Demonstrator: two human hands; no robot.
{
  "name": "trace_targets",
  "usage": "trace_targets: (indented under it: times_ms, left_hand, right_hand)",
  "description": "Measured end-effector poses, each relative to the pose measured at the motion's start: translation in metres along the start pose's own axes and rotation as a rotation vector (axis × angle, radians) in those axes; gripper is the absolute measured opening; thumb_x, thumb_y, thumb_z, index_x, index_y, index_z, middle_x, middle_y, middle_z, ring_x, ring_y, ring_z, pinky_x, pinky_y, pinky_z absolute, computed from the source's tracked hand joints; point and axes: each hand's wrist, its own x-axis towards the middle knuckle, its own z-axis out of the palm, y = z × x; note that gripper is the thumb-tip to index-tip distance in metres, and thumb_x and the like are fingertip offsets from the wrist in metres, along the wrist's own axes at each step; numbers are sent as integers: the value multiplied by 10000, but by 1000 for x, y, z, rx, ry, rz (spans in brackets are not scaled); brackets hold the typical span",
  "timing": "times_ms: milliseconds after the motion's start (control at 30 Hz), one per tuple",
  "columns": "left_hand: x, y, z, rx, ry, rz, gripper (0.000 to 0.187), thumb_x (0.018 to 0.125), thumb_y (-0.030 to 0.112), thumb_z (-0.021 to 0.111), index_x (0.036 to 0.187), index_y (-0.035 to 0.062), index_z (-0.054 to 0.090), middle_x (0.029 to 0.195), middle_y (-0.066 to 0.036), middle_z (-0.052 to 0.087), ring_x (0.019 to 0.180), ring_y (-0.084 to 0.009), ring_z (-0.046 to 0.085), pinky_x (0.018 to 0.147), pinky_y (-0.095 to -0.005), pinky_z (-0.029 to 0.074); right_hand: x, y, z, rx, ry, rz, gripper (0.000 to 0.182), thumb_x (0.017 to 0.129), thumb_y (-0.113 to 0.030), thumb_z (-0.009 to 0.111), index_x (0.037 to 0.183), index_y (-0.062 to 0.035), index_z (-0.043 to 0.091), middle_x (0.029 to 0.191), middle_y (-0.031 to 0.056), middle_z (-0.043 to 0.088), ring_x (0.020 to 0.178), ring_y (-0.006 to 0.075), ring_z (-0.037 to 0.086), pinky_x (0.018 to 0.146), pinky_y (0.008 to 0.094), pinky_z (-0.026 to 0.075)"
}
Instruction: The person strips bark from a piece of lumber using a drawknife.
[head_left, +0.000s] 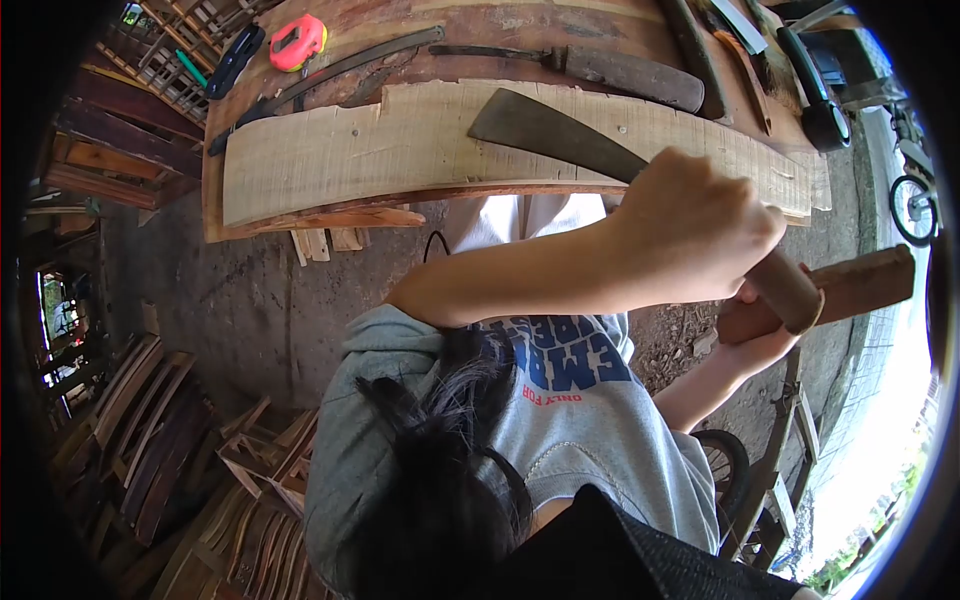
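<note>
My left hand [690, 225] is closed around the wooden handle of a broad, dark blade [555, 135], its arm crossing in front of my body. The blade slants to the upper left, over a pale plank [300, 165] on the workbench [213, 200]; I cannot tell whether they touch. Beyond the bench's near edge, at the right, my right hand [765, 345] grips a reddish-brown wooden block [865, 287]. The lower end of the tool handle overlaps this block in view. Part of my right hand is hidden behind the handle and block.
Behind the plank lie a wooden-handled tool [630, 78], a curved metal strip [370, 60] and a red tape measure [298, 43]. More tools lie at the upper right. Curved wooden pieces [150, 430] are stacked at the lower left. A wheel [722, 465] stands at the lower right.
</note>
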Motion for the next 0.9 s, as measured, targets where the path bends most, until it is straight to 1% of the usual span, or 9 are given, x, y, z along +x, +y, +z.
trace_targets:
  times_ms: [233, 333, 400, 467, 667, 733, 800, 867, 900]
  left_hand:
    - [5, 0, -11, 37, 255, -161, 245, 506, 141, 693, 743, 139, 630, 524, -35, 562, 499, -197, 591, 442, -320, 443]
    - [8, -1, -9, 31, 225, -190, 239, 500, 141, 688, 732, 136, 627, 511, -39, 547, 509, -202, 592, 452, -321, 442]
    - [8, -2, -8, 42, 223, -213, 236, 498, 133, 680, 728, 130, 626, 512, -57, 548, 498, -209, 590, 445, -325, 441]
    - [8, -9, -8, 42, 220, -237, 238, 497, 128, 676, 730, 129, 627, 517, -64, 551, 490, -212, 588, 443, -330, 441]
    - [5, -9, -19, 42, 273, -260, 251, 501, 123, 672, 749, 127, 632, 529, -73, 562, 485, -222, 589, 432, -333, 441]
    - [3, -10, -23, 51, 322, -247, 254, 503, 124, 673, 753, 128, 633, 525, -70, 560, 490, -222, 592, 430, -331, 441]
    - [4, -13, -23, 5, 447, -209, 139, 484, 128, 674, 571, 62, 588, 485, -89, 540, 457, -229, 586, 407, -327, 441]
    - [1, -15, -23, 0, 449, -216, 143, 481, 130, 677, 570, 61, 589, 490, -90, 542, 456, -228, 585, 406, -326, 440]
    - [-2, -17, -25, 3, 457, -217, 146, 479, 132, 680, 569, 60, 589, 495, -91, 544, 454, -227, 584, 404, -325, 439]
  right_hand:
    - [-2, -45, 28, 81, 85, -436, 542, 819, -469, 443, 1117, -24, 361, 732, 51, 430, 553, 138, 463, 458, 225, 428]
    - [-18, -41, 35, 377, -325, -423, 525, 839, -464, 426, 1109, -15, 406, 753, 93, 444, 547, 167, 435, 559, 294, 398]
    - [-22, -32, 22, 67, -228, -396, 575, 830, -470, 434, 1126, 20, 372, 746, 114, 435, 539, 165, 423, 529, 290, 399]
    - [-21, -32, 19, -364, -550, -375, 628, 852, -449, 395, 1152, 95, 302, 731, 129, 421, 520, 165, 410, 445, 269, 367]
    - [-11, -53, 38, 274, -465, -289, 527, 875, -383, 384, 1152, 61, 320, 713, 96, 398, 511, 143, 391, 456, 251, 349]
    - [-15, -43, 39, -245, -873, -234, 524, 872, -375, 395, 1149, 64, 324, 714, 96, 399, 514, 140, 390, 459, 251, 350]
    - [-11, -48, 32, -188, -860, -145, 520, 874, -375, 382, 1138, 69, 325, 715, 101, 397, 512, 138, 389, 463, 242, 350]
    - [19, -60, 11, -107, -441, -269, 529, 876, -385, 361, 1133, 75, 322, 716, 109, 393, 507, 139, 389, 465, 238, 350]
    - [12, -72, 35, 185, -654, -217, 539, 877, -392, 349, 1136, 80, 322, 718, 117, 390, 508, 140, 389, 470, 237, 349]
